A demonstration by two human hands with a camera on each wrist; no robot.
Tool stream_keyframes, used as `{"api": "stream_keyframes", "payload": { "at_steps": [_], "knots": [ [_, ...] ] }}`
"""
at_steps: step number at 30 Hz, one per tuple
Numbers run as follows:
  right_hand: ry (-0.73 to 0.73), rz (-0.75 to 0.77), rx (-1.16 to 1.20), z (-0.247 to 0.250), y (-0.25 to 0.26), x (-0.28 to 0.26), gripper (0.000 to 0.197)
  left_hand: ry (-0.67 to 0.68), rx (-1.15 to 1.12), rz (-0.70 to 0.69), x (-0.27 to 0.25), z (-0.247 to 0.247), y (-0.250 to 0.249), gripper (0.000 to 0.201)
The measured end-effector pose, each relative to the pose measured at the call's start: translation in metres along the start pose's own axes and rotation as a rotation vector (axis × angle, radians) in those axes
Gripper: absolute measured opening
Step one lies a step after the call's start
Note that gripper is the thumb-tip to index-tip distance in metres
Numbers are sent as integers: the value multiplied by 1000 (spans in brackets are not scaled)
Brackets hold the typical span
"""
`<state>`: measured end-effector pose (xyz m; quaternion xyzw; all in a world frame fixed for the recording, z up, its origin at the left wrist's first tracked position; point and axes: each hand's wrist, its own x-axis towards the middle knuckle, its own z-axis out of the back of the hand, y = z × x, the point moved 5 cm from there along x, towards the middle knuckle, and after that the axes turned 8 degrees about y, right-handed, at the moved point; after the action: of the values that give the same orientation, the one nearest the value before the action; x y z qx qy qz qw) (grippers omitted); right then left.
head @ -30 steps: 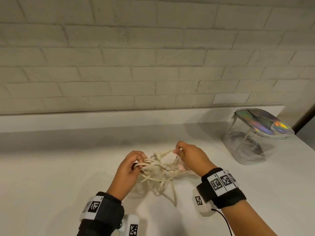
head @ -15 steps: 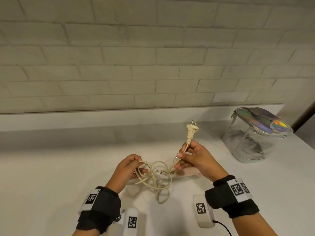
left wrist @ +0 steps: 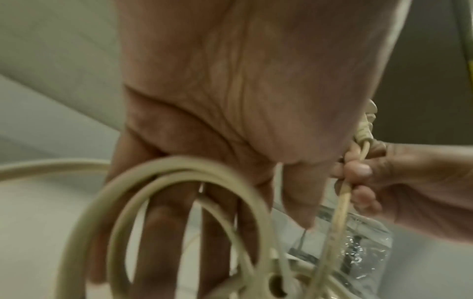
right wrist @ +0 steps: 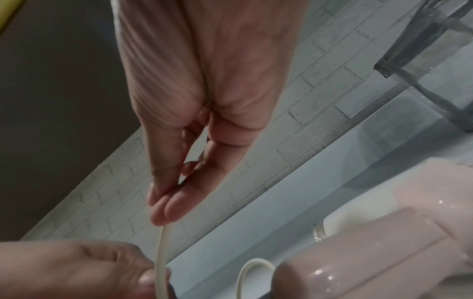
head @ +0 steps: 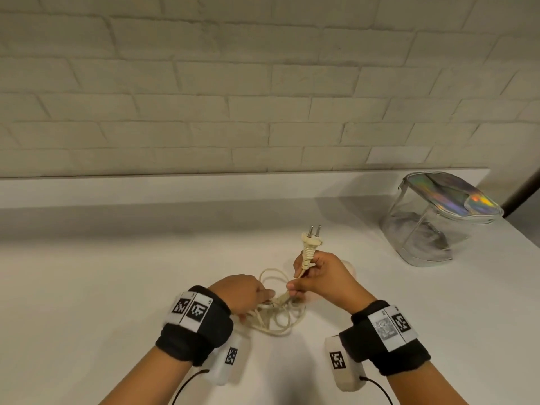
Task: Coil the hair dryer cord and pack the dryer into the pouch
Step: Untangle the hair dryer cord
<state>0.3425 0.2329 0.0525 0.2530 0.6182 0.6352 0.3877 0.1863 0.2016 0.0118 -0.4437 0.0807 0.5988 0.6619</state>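
Cream-coloured cord [head: 277, 314] lies in loose loops on the white counter [head: 117, 287], gathered between the two hands just in front of the person. The left hand [head: 239, 293] sits at the left edge of the coil with its fingers reaching down through the loops; the left wrist view shows several turns of cord hanging round those fingers, which curl about them. The right hand [head: 324, 280] is just right of the coil and a little above it, pinching the cord between thumb and fingertips right below the plug [head: 310, 244]. The plug stands nearly upright out of the top of that hand, its long axis close to vertical with a slight lean to the right, its two metal pins pointing up and away toward the brick wall [head: 263, 97]. From the pinch the cord runs down and left into the loops by the left hand.

The pink hair dryer [right wrist: 371, 252] lies on the counter under and behind the right hand, mostly hidden by it in the head view; which way its nozzle points cannot be told. The clear pouch [head: 432, 220] with an iridescent top stands well apart at the far right of the counter, near the wall.
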Motion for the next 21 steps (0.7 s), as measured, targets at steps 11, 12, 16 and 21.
{"api": "stream_keyframes", "payload": {
  "at_steps": [11, 12, 16, 21],
  "knots": [
    [149, 264, -583, -28, -13, -1, 18, -192, -500, -325, -8, 15, -18, 18],
    [155, 297, -639, -27, -12, -1, 14, -215, -471, -346, -11, 18, -18, 16],
    [229, 329, -760, -26, -4, 5, 19, -222, -524, -394, -20, 23, -6, 3],
    [192, 172, -524, -24, -9, 18, 50, -337, -445, -388, -26, 24, 8, 17]
  ]
}}
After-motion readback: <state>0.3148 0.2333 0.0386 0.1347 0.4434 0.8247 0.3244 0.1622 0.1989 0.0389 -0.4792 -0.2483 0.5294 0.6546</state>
